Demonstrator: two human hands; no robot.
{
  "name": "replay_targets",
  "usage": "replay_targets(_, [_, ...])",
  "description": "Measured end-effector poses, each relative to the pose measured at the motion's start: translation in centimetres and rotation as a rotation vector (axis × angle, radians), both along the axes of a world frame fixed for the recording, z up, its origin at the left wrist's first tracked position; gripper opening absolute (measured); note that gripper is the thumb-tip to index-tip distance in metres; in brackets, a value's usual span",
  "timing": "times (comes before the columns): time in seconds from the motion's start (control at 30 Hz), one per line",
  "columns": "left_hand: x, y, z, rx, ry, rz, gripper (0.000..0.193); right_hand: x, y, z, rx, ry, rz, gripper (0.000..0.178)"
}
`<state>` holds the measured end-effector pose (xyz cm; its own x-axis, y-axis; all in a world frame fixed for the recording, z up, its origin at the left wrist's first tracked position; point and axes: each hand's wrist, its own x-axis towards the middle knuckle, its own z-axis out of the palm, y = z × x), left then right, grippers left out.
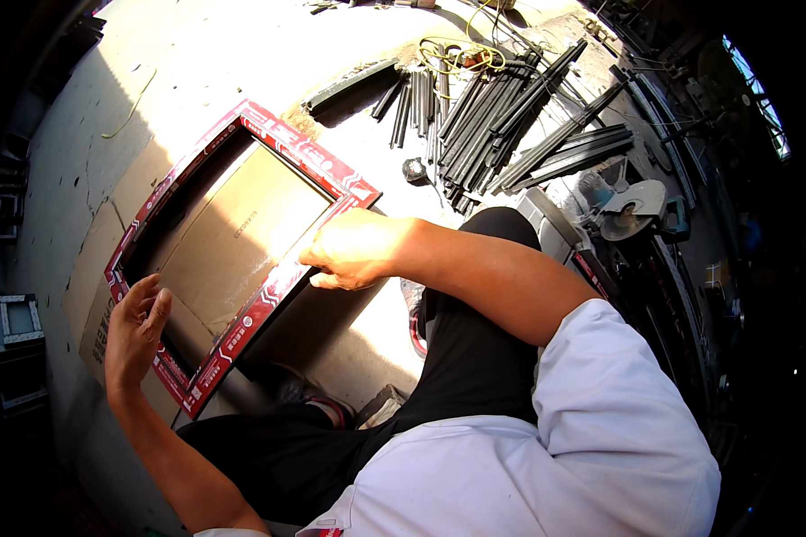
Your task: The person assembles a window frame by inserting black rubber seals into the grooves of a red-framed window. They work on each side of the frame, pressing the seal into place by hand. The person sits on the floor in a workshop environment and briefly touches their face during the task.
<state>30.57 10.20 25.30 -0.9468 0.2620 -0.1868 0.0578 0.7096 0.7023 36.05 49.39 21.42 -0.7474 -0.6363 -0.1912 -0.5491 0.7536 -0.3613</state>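
A rectangular frame with dark inner edges and red-and-white printed film on its faces lies tilted before me, over cardboard. My right hand is closed over its near right bar, fingers on top and thumb toward the outer edge. Strong sunlight washes out part of that hand. At the frame's left bar is my left hand, fingers loosely bent and thumb apart, with nothing visible in it. Whether it touches the bar, I cannot tell. Flat brown cardboard shows through the opening.
Beyond the frame, many dark cut bars lie piled on the floor, with a yellow cord above them. A round dark object sits nearer. To the right stands a saw with a pale disc. Small frames stand at far left.
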Motion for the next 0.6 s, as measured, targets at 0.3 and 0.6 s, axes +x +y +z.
replay_targets(0.3, [0.47,0.54,0.4,-0.008,0.012,0.023,0.064,-0.03,0.14,0.25,-0.007,-0.021,-0.003,0.039])
replay_targets(0.6, [0.28,0.09,0.4,-0.011,-0.012,0.031,0.062,-0.08,0.11,0.21,0.012,-0.025,-0.006,0.039])
